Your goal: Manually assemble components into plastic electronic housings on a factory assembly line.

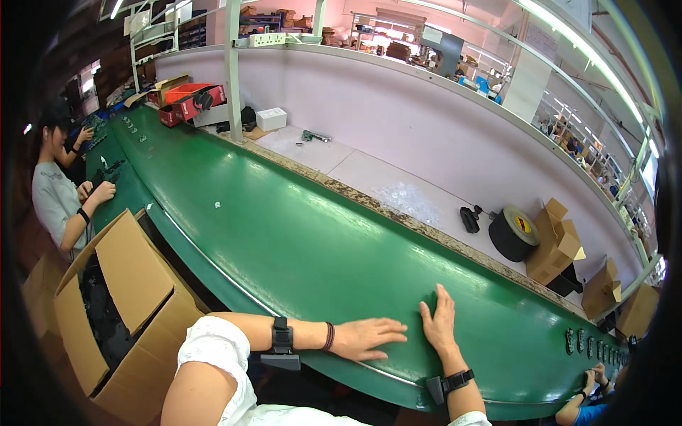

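Both of my hands are over the near part of a green conveyor belt (298, 241), holding nothing. My left hand (366, 338) reaches rightward across the metal edge strip, palm down, fingers stretched and slightly apart. Just right of it, my right hand (439, 323) points away from me with its fingers extended and thumb out to the side. The two hands are apart. A black strapped device sits on each forearm, and a dark beaded bracelet (329, 336) is on my left wrist. Whether either hand touches the belt, I cannot tell.
An open cardboard box (153, 355) of black parts stands left. Beyond the belt lie clear small pieces (408, 201), a black tape roll (513, 234) and cartons (556, 245). Dark parts (581, 341) line the belt at right. Co-workers sit at left (57, 192) and lower right (593, 412).
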A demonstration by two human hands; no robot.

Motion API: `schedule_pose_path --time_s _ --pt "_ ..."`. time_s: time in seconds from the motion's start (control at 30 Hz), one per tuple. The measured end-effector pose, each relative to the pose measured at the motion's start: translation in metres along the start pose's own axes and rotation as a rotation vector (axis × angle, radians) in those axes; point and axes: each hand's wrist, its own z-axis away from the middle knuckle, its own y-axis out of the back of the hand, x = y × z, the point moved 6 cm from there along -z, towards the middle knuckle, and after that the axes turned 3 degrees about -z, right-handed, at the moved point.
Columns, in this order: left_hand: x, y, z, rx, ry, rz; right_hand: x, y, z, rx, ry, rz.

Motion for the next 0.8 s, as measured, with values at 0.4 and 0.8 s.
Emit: schedule_pose_path --time_s 0.4,0.8 --pt "-0.241 0.12 -0.059 0.135 0.892 -0.486 -0.01 -0.008 -0.001 -0.115 -0.014 0.161" --pt "-0.289 0.096 -0.115 0.204 0.947 -0.515 -0.006 -0.005 0.0 -0.179 -0.064 0.162"
